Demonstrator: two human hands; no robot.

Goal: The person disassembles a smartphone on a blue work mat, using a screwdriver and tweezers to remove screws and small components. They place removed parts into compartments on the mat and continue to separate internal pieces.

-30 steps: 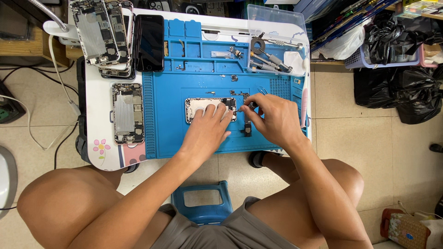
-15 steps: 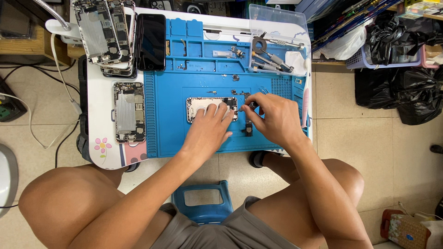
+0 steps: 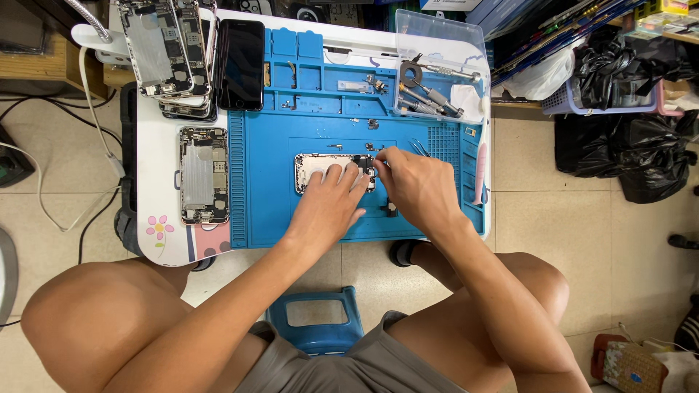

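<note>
Nearest, the left hand (image 3: 329,206) is lying flat, fingers spread, pressing down the opened silver phone chassis (image 3: 320,168) at the middle of the blue silicone repair mat (image 3: 269,211). The right hand (image 3: 416,188) is pinching at the chassis's right end; what it is gripping cannot be told. Farther off, a clear plastic tool tray (image 3: 443,44) is sitting.

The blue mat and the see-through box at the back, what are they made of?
The blue mat looks like soft rubber or silicone: matte, with moulded grooves and little trays, though touch would settle it. The clear box seems hard plastic, since the tools show through its glossy walls. The opened phone under the left hand and right hand looks like silvery metal.
</note>
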